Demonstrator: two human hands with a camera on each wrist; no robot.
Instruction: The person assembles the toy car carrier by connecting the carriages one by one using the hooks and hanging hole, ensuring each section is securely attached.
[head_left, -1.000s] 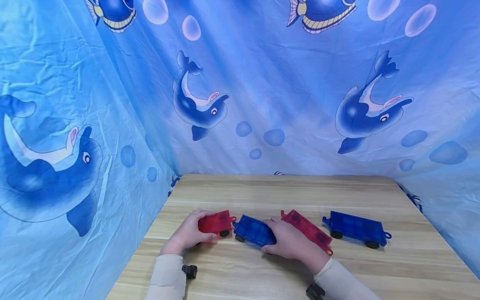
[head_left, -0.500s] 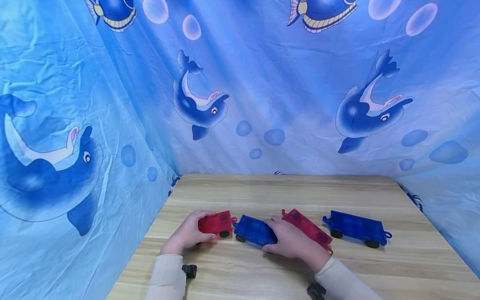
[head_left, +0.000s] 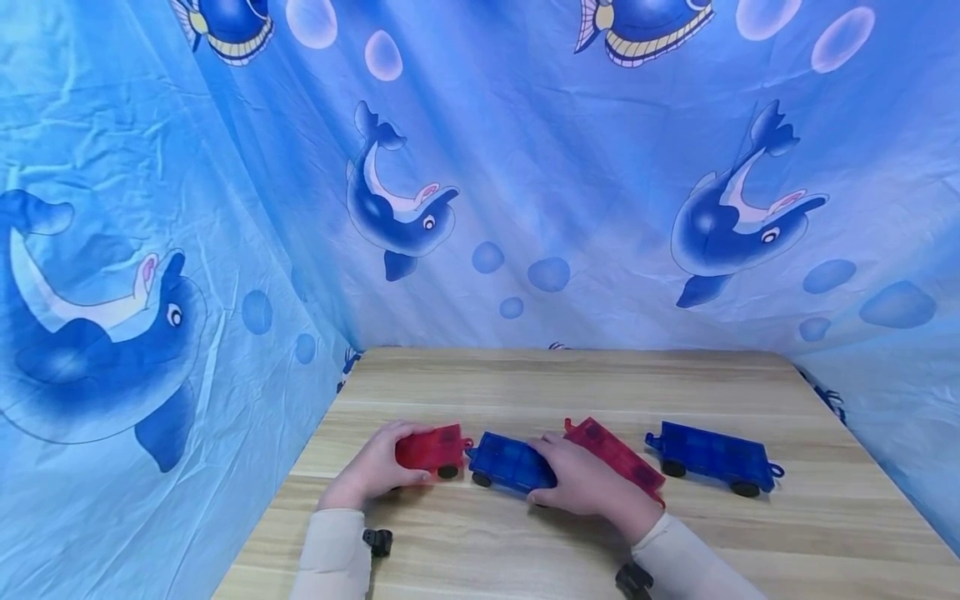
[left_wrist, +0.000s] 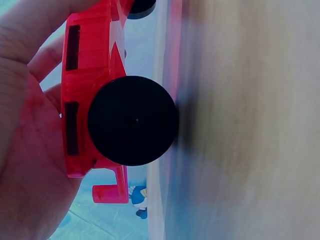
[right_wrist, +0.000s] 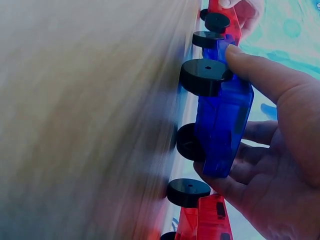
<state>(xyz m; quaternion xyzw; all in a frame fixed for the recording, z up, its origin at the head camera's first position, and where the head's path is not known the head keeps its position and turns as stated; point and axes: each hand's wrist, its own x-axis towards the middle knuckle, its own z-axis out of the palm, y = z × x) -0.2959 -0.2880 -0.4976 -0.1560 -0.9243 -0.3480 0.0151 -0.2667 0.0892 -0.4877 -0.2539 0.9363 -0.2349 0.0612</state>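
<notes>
Near the left side of the table, my left hand (head_left: 369, 468) grips a red toy train car (head_left: 438, 448) from its left end. Its thumb lies along the near side. My right hand (head_left: 583, 482) holds a blue toy train car (head_left: 507, 460) by its right end, thumb on the near side. The ring on the red car's right end meets the blue car's left hook; whether they are linked I cannot tell. In the left wrist view a red hook (left_wrist: 111, 194) juts from the red car near a black wheel (left_wrist: 134, 121). The right wrist view shows fingers along the blue car (right_wrist: 225, 117).
A second red car (head_left: 618, 457) lies slantwise just behind my right hand, partly covered by it. Farther right stands a second blue car (head_left: 712, 454) with a hook and a ring. Blue cloth with dolphins (head_left: 405, 200) hangs behind the wooden table (head_left: 570, 383).
My right hand and the blue car have shifted very slightly right. The red car's right end has moved a little toward me. Both hands keep their hold.
</notes>
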